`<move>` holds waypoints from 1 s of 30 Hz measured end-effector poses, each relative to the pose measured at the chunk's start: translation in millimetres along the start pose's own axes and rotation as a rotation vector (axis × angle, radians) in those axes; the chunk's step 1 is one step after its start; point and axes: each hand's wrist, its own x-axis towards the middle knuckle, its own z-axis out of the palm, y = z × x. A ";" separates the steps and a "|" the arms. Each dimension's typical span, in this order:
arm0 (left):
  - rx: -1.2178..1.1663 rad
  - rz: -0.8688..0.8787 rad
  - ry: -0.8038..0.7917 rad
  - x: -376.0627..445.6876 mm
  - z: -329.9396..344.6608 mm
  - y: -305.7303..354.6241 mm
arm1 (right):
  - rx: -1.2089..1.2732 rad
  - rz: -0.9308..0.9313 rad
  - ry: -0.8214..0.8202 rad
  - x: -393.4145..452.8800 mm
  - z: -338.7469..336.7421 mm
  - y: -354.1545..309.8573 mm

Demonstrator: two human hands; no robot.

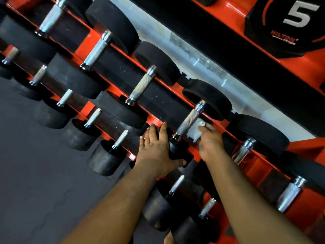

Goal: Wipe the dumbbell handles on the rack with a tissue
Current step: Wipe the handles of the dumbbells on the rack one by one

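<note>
My right hand point(210, 143) pinches a crumpled white tissue point(197, 132) against the knurled silver dumbbell handle point(189, 121). My left hand point(156, 148) lies spread over that dumbbell's black rubber head point(177, 152) on the orange metal rack point(260, 166).

The head view looks down along an orange rack point(154, 118) whose tiers run diagonally, loaded with black dumbbells. The right hand point(210, 143) presses a crumpled white tissue point(197, 132) against the lower right side of one knurled metal handle point(189, 120) on the upper tier. The left hand point(156, 148) lies spread over that dumbbell's near black head point(177, 150), fingers pointing up the rack and thumb hooked under the head. Other chrome handles line the tiers on both sides. At upper right sits a black weight plate point(284, 27) marked with a 5. Grey floor point(35, 173) fills the lower left.
</note>
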 end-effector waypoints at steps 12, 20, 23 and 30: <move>-0.012 0.002 0.010 -2.0 -1.2 1.7 | 0.154 0.045 -0.363 0.3 18.1 -3.2; -0.012 -0.001 0.001 -2.9 -2.5 4.3 | 0.122 0.069 -0.420 15.5 27.9 -1.7; -0.014 0.003 0.011 -2.3 -1.6 3.0 | 0.204 0.064 -0.403 18.1 25.4 -20.3; -0.022 -0.002 -0.001 -4.1 -2.7 3.9 | -0.237 0.122 -0.400 9.0 19.5 15.3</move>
